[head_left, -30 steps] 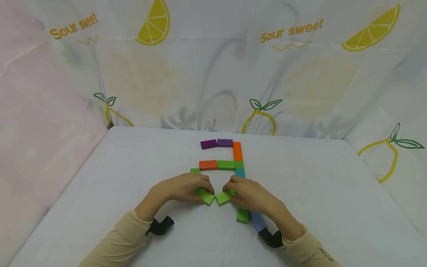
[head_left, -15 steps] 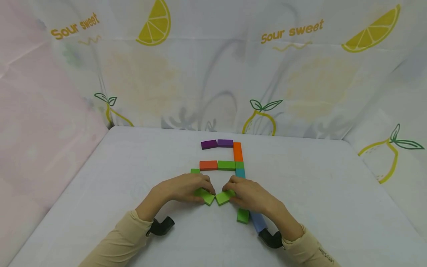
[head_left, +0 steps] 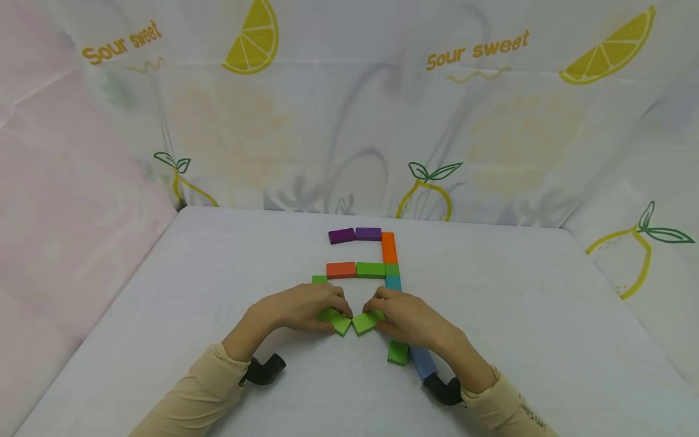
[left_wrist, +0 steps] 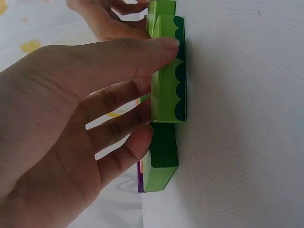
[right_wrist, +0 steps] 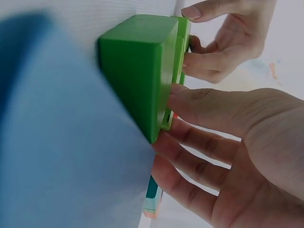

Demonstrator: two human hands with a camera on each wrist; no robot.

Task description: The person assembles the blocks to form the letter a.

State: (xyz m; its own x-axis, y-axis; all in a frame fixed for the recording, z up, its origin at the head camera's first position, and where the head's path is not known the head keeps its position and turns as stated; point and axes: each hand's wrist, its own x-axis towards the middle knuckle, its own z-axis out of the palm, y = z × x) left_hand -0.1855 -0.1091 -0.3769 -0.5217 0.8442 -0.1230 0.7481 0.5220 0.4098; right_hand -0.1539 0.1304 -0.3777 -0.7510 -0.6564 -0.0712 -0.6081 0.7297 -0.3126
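In the head view my left hand pinches a light green block between thumb and fingers. The left wrist view shows that block's dark green scalloped edge down by the cloth. My right hand holds a second light green block, angled the other way, so the near corners of the two meet in a shallow V. Behind the left fingers a green block is partly covered. Close below the right hand lie a darker green block and a long blue block.
Farther back, a red-orange block and a green block form a row. Two purple blocks, one of them a violet block, lead to an upright line of an orange block, a small green block and a teal block.
The left hand's block has shifted very slightly right, closing the thin gap between the two light green corners. Everything else stays as it was.
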